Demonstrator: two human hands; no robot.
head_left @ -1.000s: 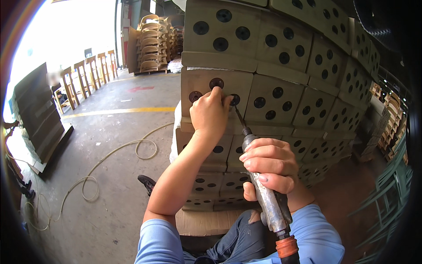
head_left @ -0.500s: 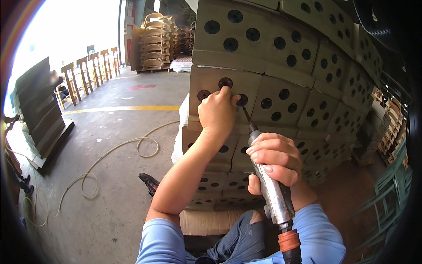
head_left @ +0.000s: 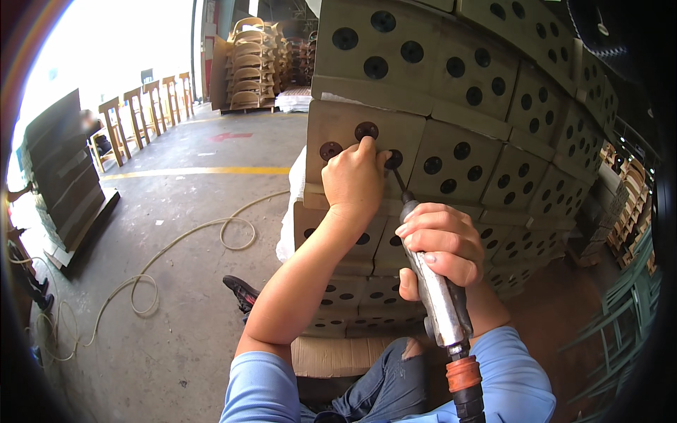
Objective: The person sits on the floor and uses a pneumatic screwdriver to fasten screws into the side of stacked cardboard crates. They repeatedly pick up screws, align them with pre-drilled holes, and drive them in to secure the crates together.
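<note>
A stack of greenish-tan box-shaped pieces rises before me, their faces set with dark round discs. My right hand is wrapped round a metal air screwdriver, whose thin bit reaches up to a black disc. Against the same face rests my left hand, its fingers curled, the thumb beside that disc and a fingertip at the lower edge of a brown disc. Another brown disc shows left of the knuckles. Whatever the left fingers hold is hidden.
A pale hose loops over the concrete floor at left. Flat dark panels lean beyond it. Wooden chair frames stand near the bright doorway, with a person beside them. Stacked curved wooden parts are farther back. Green frames lie at right.
The stack sits slightly farther right and higher in view. Both hands keep their grips, and the screwdriver bit stays at the same black disc.
</note>
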